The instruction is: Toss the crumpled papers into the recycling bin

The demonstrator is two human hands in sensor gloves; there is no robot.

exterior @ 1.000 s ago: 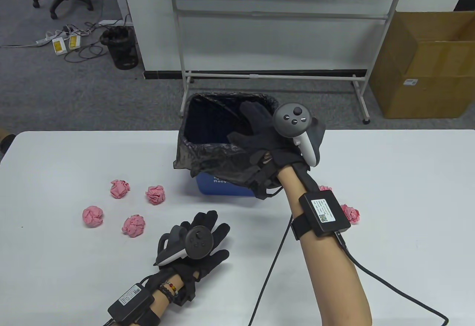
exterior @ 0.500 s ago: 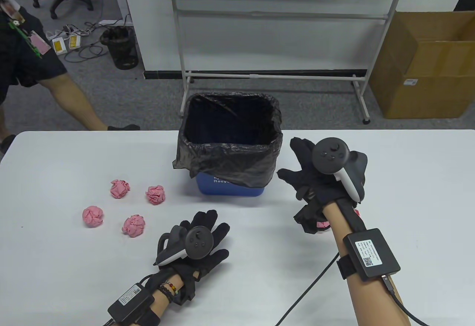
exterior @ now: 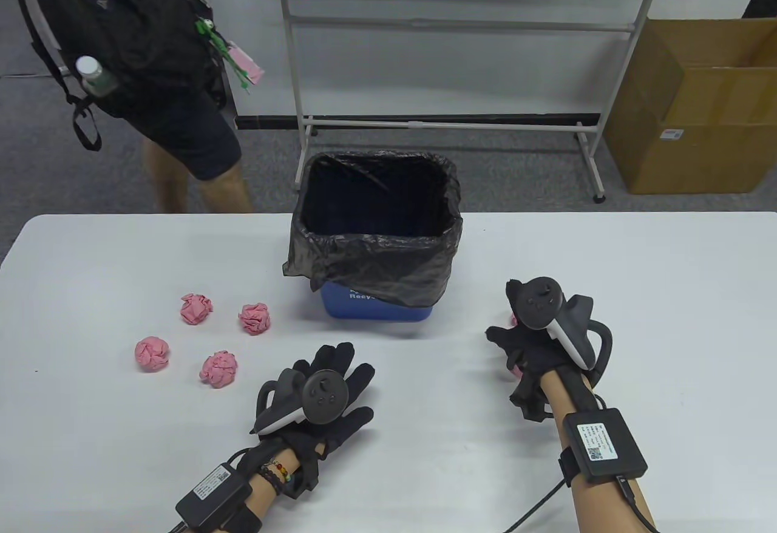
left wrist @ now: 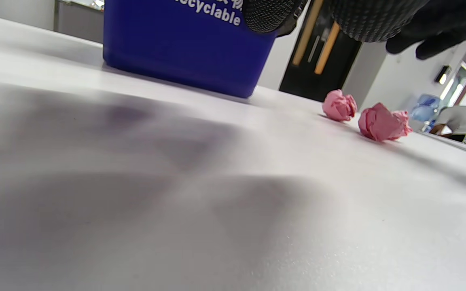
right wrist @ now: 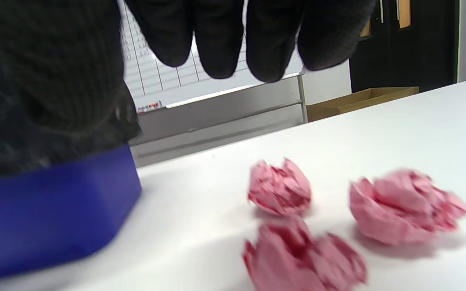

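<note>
Right of bin (exterior: 376, 266), rt hand (exterior: 534, 345) hovers over 3 paper balls (right wrist: 279, 188).

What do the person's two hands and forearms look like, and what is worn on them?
Both hands, left hand and right hand, wear black knitted gloves with a grey-and-white tracker strapped on the back. The forearms are bare, without sleeves. Each wrist carries a black box with a white label and a black cable. The left wrist also has a beaded bracelet.
</note>
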